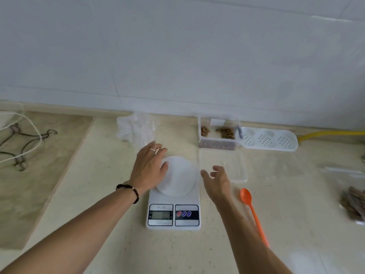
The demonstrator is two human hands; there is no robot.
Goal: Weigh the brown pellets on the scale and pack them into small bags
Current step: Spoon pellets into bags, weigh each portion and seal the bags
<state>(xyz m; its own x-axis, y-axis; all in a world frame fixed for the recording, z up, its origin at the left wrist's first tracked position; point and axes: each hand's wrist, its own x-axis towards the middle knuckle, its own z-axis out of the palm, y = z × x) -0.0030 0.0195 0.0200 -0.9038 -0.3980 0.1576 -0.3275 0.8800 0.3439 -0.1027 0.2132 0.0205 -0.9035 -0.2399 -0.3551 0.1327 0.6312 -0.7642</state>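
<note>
- Nearest: white digital kitchen scale with round white platform bare of pellets; display digits too blurred to read.
- Long orange plastic spoon lying just right of scale, partly hidden behind right forearm, not yet picked up.
- Left hand fingers spread, resting at platform's left edge; right hand loosely open beside platform, gripping nothing.
- Clear flat lid hard to make out.
- Far right, cut off: filled small clear bags, so some packing apparently done.
- Farther back: brown pellets in clear rectangular tub; crumpled clear bags, empty, awaiting filling.
</note>
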